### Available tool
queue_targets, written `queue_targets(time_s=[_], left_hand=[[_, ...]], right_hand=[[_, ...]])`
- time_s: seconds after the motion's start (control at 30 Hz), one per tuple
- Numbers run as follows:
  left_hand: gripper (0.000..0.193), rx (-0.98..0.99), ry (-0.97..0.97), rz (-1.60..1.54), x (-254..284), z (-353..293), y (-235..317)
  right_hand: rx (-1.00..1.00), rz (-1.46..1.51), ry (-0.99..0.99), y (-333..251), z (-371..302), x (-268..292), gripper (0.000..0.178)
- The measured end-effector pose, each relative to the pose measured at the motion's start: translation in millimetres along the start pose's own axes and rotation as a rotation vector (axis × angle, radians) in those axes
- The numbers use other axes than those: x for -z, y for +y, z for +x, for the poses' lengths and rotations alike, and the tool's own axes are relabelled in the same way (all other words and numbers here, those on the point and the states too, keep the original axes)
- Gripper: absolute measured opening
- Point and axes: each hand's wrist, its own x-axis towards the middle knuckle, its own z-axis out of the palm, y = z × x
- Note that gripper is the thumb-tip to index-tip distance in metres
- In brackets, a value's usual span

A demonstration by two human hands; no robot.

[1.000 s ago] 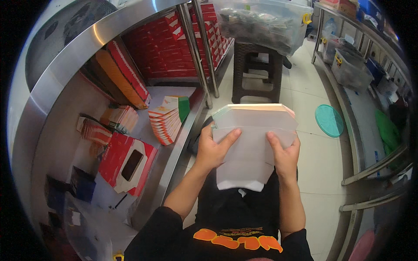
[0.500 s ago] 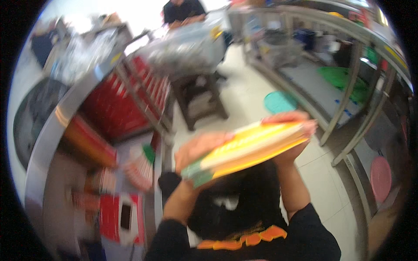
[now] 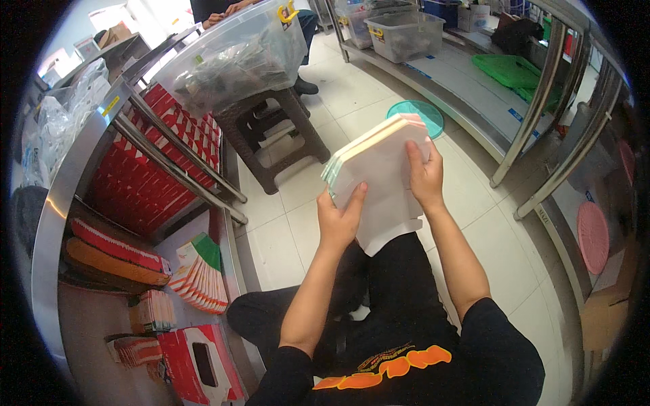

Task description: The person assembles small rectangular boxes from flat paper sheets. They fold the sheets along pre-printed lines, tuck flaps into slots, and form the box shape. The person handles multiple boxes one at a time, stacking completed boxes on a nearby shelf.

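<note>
Both my hands hold a stack of flat paper sleeves [image 3: 384, 181] above my lap. Its plain whitish side faces me, and coloured green, yellow and pink edges show along the far rim. My left hand [image 3: 340, 215] grips the left side, thumb lying on the white face, fingers mostly hidden behind. On the right side my right hand [image 3: 426, 177] grips likewise, thumb up on the face. The stack stands tilted, and a curved lower flap hangs near my knees.
Left of me, a metal shelf holds fanned paper sleeves [image 3: 204, 277], a red-and-white carton [image 3: 200, 362] and red stacked cartons [image 3: 152, 176]. Ahead, a clear plastic bin [image 3: 237, 61] rests on a dark stool [image 3: 271, 135], a person behind it. A teal round lid [image 3: 433, 118] lies on the floor; a metal rack [image 3: 467, 101] runs right.
The stack has turned from lying sideways, with its yellow layered edge facing me, to standing with its white face toward me. Both hands have shifted to its sides. My view has also moved.
</note>
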Motion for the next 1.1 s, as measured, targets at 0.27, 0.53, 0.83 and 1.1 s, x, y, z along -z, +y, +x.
queue_targets(time_s=[0.27,0.53,0.83,1.1], left_hand=[[0.067,0.186,-0.043,-0.87,66,-69,-23],[0.052,1.148,-0.116,-0.577,109,-205,-151],[0.039,1.076,0.026,-0.646,122,-183,-157],[0.054,1.159,0.139,-0.847,119,-182,-139]], right_hand=[[-0.361,-0.338,-0.726,-62,30,-47,0.043],[0.01,-0.775,-1.414,45,-151,-72,0.064],[0.452,-0.821,-1.511,-19,-207,-32,0.081],[0.315,-0.464,-1.56,10,-193,-23,0.052]])
